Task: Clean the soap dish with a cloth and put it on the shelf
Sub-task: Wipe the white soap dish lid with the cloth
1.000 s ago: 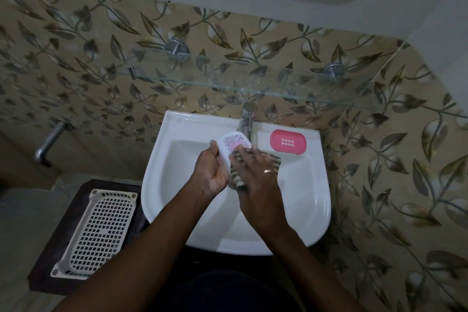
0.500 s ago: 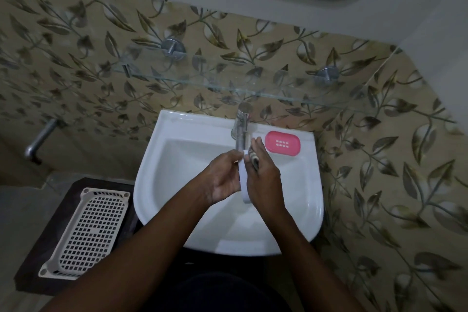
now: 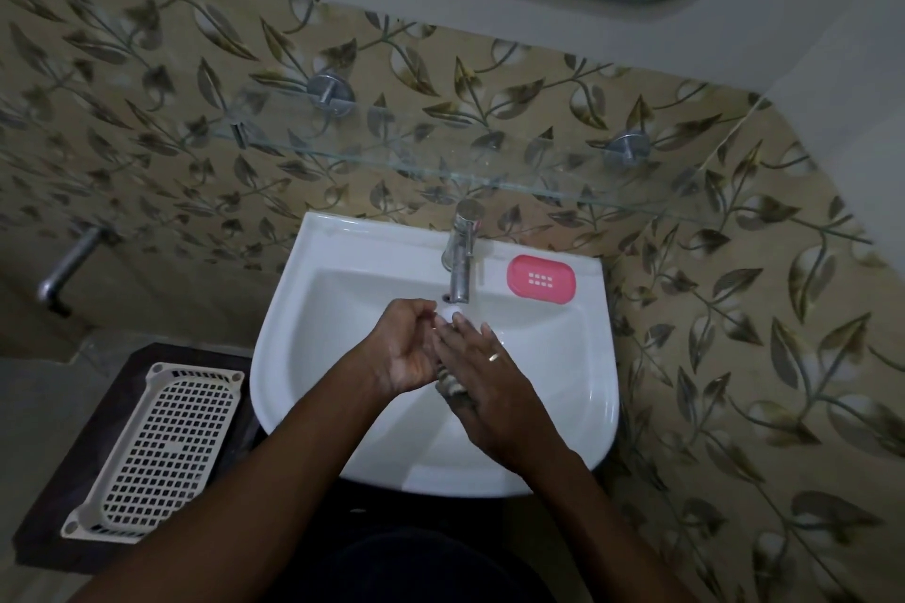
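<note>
Both arms reach out over the white sink (image 3: 595,387), and the hands meet just below the tap (image 3: 463,255). The left hand (image 3: 409,350) is turned palm inward, its fingers (image 3: 420,309) curled round the white soap dish (image 3: 448,311); only a pale edge of the dish peeks out above them. The right hand (image 3: 485,375), with a ring (image 3: 493,356) on it, lies flat against it, fingers (image 3: 471,333) stretched straight, pressing the striped cloth (image 3: 453,388) onto the dish; a fold of cloth shows between the palms. A pink tray (image 3: 541,279) with small slots sits on the sink rim right of the tap. The glass shelf (image 3: 392,167) runs along the wall above. A white basket (image 3: 161,450) rests on a dark stool (image 3: 122,367) to the left.
</note>
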